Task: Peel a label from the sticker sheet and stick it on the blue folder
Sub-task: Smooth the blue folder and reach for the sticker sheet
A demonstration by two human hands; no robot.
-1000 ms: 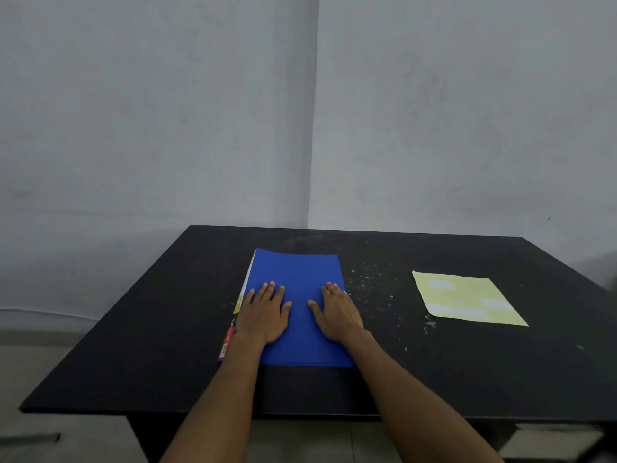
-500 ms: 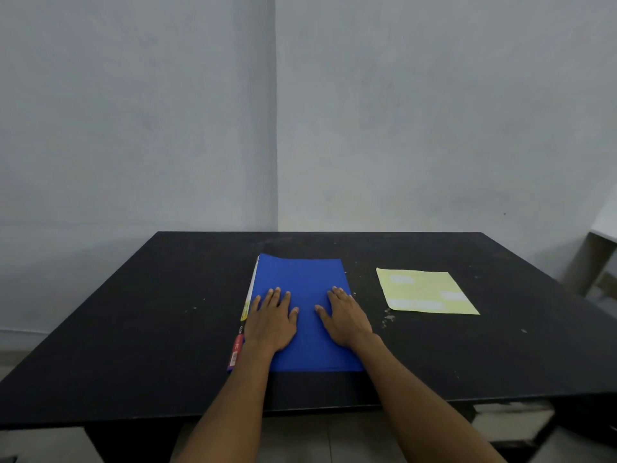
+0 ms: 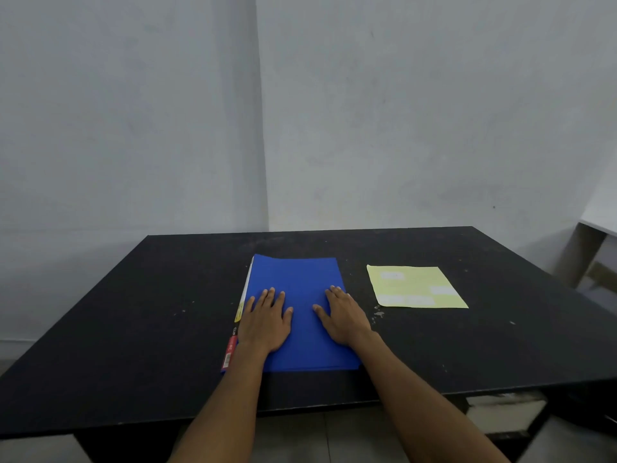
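Observation:
A blue folder [image 3: 297, 282] lies flat at the middle of the black table [image 3: 133, 329], with a white, yellow and red strip along its left edge. My left hand [image 3: 265, 320] rests palm down on its left side, fingers spread. On the folder's right side my right hand [image 3: 344, 315] lies flat in the same way. Neither hand holds anything. To the right of the folder, about a hand's width away, lies the pale yellow sticker sheet [image 3: 415, 287] with several white labels on it.
Small pale specks and scraps [image 3: 379, 312] dot the table between folder and sheet. A grey wall corner stands behind the table. A white piece of furniture [image 3: 597, 225] is at the far right, and boxes show under the table's right end.
The view has swung to the right and down a little, so folder and sheet sit more centred. Both hands stay flat on the folder in the same places.

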